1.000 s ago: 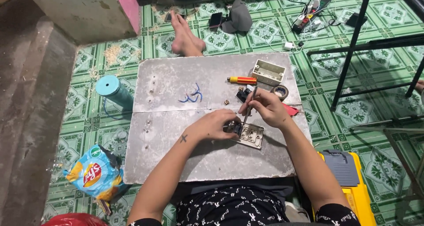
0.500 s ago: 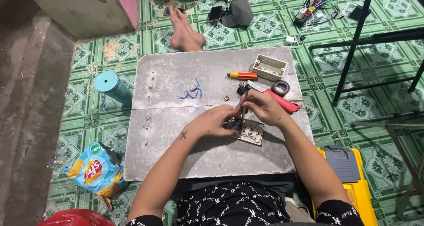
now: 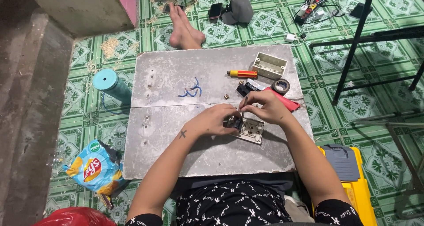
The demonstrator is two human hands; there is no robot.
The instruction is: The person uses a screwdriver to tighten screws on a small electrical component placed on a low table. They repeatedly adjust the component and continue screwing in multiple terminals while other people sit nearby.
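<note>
A flat, beige rectangular switch plate (image 3: 251,131) is seen lying near the right front of the grey worktop (image 3: 176,76), a rough, mottled slab made of two boards butted along a seam. The plate is shown back side up, with small moulded recesses and a dark module at its left end. The left hand (image 3: 212,120) is laid against that left end, its fingers curled around the dark module and the plate edge. The right hand (image 3: 265,107) is held just above the plate, its fingers pinched narrowly on a thin metal tool whose tip cannot be made out. Behind the hands, a small black part (image 3: 245,89) and a red-handled tool (image 3: 282,100) are found lying on the slab, partly hidden by the right hand. Further back, an orange-and-yellow screwdriver handle (image 3: 242,73), an open cream plastic box (image 3: 269,65) with ribbed walls, and a dark roll of tape (image 3: 281,85) are set near one another. A curl of blue wire (image 3: 191,90) rests near the middle seam. On the green patterned tile floor (image 3: 331,58), a teal cylinder (image 3: 111,85) stands beside the left edge, and a glossy crumpled snack bag (image 3: 93,167) lies near the front left corner.
</note>
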